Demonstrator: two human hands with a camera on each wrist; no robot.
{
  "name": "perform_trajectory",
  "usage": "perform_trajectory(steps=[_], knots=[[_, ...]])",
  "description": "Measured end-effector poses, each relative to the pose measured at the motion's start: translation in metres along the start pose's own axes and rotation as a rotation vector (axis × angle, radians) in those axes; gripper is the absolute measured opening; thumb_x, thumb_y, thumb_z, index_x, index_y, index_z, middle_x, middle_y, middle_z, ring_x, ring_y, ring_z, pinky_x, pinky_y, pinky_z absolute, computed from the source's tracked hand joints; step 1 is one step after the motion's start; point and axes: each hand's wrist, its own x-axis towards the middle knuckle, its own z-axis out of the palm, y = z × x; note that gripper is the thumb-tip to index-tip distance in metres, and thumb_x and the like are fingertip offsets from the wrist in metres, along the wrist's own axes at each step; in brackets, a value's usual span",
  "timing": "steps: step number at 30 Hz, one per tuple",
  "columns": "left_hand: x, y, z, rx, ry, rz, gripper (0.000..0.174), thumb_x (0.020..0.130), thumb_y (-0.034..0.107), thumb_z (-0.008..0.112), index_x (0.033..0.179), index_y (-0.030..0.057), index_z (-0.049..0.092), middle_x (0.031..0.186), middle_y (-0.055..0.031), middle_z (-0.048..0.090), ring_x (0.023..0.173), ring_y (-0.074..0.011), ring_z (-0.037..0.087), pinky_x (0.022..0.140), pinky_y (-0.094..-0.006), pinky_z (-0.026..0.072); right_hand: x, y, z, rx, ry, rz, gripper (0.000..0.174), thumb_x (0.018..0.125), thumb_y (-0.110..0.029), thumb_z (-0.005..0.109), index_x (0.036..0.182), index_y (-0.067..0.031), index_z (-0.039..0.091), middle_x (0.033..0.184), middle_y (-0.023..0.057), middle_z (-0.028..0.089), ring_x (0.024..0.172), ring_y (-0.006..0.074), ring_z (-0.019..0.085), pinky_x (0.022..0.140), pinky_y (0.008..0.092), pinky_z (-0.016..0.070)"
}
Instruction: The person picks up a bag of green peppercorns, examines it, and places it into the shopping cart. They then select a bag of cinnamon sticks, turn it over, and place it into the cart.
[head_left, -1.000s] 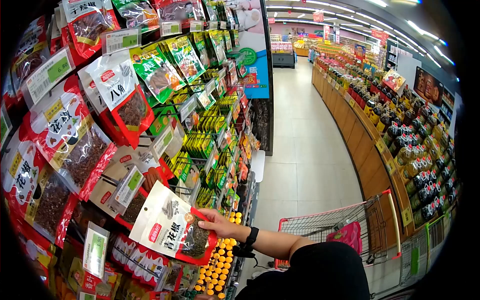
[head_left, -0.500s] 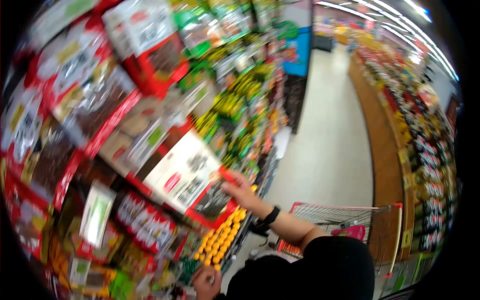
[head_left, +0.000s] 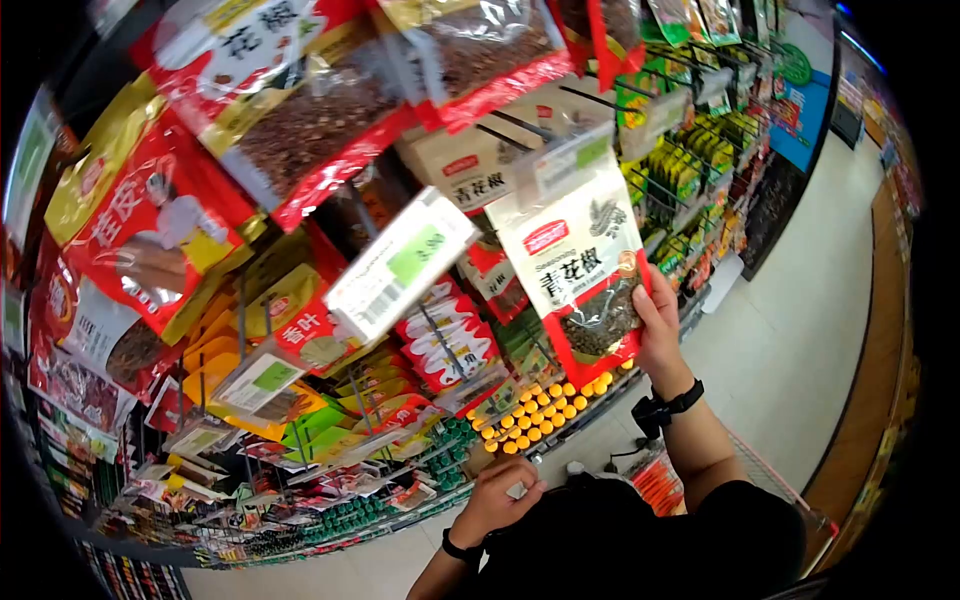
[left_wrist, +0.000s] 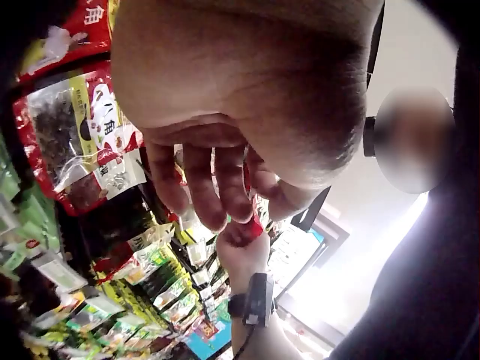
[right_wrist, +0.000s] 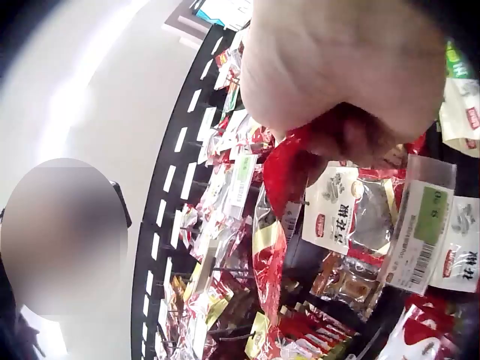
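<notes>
My right hand (head_left: 660,325) pinches the right edge of a bag of green Sichuan peppercorns (head_left: 575,270), thumb on its front. The bag is cream with a red border and a window showing dark peppercorns; it hangs upright, slightly tilted, before the rack. In the right wrist view the right hand (right_wrist: 345,67) covers part of the bag's red side (right_wrist: 285,172). Low in front of my body is my left hand (head_left: 500,500), its fingers loosely bent and nothing held. The left wrist view shows the palm of the left hand (left_wrist: 232,112) with fingers hanging down.
A rack of hanging spice bags (head_left: 300,130) fills the left, with a price tag (head_left: 405,265) jutting out close to the held bag. Yellow-capped jars (head_left: 545,415) stand on a low shelf. A shopping cart (head_left: 790,490) is at the right, beside the tiled aisle (head_left: 790,320).
The head view has swung left and down over the rack. My left hand has come further into view. The right hand keeps its grip on the peppercorn bag, which now stands more upright.
</notes>
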Motion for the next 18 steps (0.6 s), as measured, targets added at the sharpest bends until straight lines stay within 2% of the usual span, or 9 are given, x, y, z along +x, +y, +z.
perform_trajectory(steps=[5, 9, 12, 15, 18], knots=[[-0.008, -0.002, -0.002, 0.006, 0.006, -0.016, 0.025, 0.084, 0.001, 0.075, 0.073, 0.0029, 0.053, 0.078, -0.0082, 0.063, 0.072, -0.0232, 0.063, 0.068, -0.0319, 0.0496, 0.012, -0.001, 0.012, -0.060, -0.078, -0.093, 0.038, 0.104, -0.015, 0.054, 0.138, 0.0016, 0.049, 0.130, 0.0065, 0.061, 0.116, 0.0116, 0.057, 0.101, 0.0298, 0.0455], [-0.018, -0.009, -0.010, 0.007, 0.064, -0.003, 0.025, 0.084, 0.002, 0.075, 0.073, 0.0035, 0.053, 0.077, -0.0076, 0.064, 0.072, -0.0228, 0.063, 0.069, -0.0323, 0.0499, 0.025, -0.004, 0.023, -0.063, 0.049, -0.062, 0.033, 0.105, -0.015, 0.053, 0.133, 0.0019, 0.053, 0.123, 0.0053, 0.065, 0.108, 0.0091, 0.061, 0.095, 0.0263, 0.0482], [-0.027, -0.013, -0.013, 0.004, 0.114, -0.033, 0.024, 0.084, 0.003, 0.076, 0.073, 0.0035, 0.054, 0.076, -0.0073, 0.064, 0.072, -0.0220, 0.063, 0.068, -0.0325, 0.0495, 0.025, -0.015, 0.023, -0.111, 0.017, -0.004, 0.032, 0.105, -0.016, 0.053, 0.132, 0.0023, 0.054, 0.121, 0.0069, 0.067, 0.105, 0.0099, 0.063, 0.094, 0.0270, 0.0497], [-0.032, -0.015, -0.018, -0.004, 0.126, -0.029, 0.024, 0.085, 0.003, 0.075, 0.073, 0.0031, 0.055, 0.076, -0.0072, 0.063, 0.071, -0.0220, 0.062, 0.068, -0.0324, 0.0489, 0.024, -0.018, 0.018, -0.169, -0.008, -0.012, 0.037, 0.106, -0.015, 0.051, 0.138, 0.0024, 0.051, 0.125, 0.0086, 0.066, 0.108, 0.0121, 0.065, 0.095, 0.0281, 0.0522], [-0.037, -0.016, -0.023, -0.020, 0.113, -0.045, 0.023, 0.086, 0.004, 0.075, 0.075, 0.0021, 0.055, 0.075, -0.0076, 0.063, 0.070, -0.0219, 0.062, 0.067, -0.0320, 0.0485, 0.022, -0.026, 0.025, -0.154, -0.028, -0.012, 0.036, 0.106, -0.014, 0.052, 0.138, 0.0017, 0.051, 0.124, 0.0084, 0.067, 0.105, 0.0118, 0.066, 0.093, 0.0284, 0.0532]])
